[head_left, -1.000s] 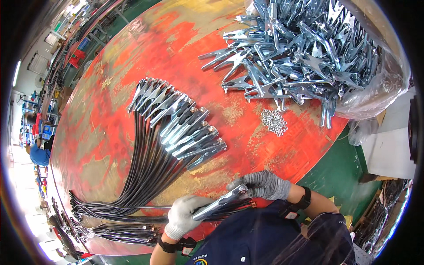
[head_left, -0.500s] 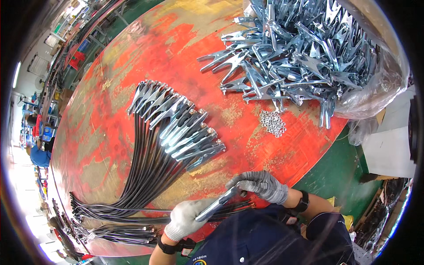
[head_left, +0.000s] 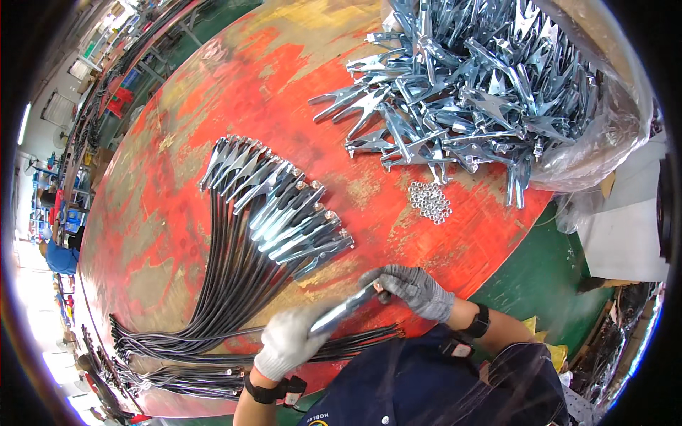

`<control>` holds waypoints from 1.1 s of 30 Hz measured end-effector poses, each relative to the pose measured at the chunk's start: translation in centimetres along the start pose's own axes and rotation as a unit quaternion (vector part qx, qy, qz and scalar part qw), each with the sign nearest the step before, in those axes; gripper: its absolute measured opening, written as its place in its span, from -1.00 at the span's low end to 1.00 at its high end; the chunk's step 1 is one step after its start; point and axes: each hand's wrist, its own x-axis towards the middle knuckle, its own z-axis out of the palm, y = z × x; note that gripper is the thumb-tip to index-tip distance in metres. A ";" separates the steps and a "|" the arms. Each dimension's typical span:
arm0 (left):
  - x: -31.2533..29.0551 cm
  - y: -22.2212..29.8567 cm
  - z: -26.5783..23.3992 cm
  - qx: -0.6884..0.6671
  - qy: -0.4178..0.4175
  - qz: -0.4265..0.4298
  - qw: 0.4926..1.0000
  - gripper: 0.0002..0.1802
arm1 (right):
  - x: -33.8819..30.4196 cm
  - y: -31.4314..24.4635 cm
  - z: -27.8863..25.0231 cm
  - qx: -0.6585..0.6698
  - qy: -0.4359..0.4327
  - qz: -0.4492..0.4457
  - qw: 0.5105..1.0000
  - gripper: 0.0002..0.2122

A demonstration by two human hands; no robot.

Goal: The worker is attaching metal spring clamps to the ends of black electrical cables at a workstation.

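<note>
1. The left grip [head_left: 288, 344], in a pale knitted glove slightly softened by blur, was closed around the near end of a metal clamp [head_left: 342, 312].
2. The right grip [head_left: 408, 290], in a grey ribbed-knit glove with darker fingers, had its fingertips closed on the clamp's far end, beside a small copper-coloured piece.
3. The clamp slanted between the two grips, long and narrow, its smooth silvery metal catching the light.
4. Beyond the left grip lay a fanned row of clamps [head_left: 259, 177], overlapping side by side in the same bright metal. Black cables [head_left: 220, 284], round and smooth-skinned, swept from them in a long curve to the left of that grip.
5. Just left of the left grip, a lower bundle of dark cables [head_left: 192, 381] ended in short metallic tips.
6. Beyond the right grip sat a loose cluster of small, shiny nuts [head_left: 430, 202].
7. Well beyond the right grip and to its right rose a tangled heap of clamps [head_left: 469, 92], many with V-spread handles, against a wrinkled, see-through plastic bag [head_left: 604, 145].
8. Beneath and beyond both grips spread the round-edged desk [head_left: 298, 85], its red surface worn into rough tan patches.
</note>
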 end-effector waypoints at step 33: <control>3.8 1.0 4.9 0.281 0.187 0.158 0.928 -0.47 | -2.0 -7.8 -9.8 -0.719 0.185 0.036 0.669 -0.81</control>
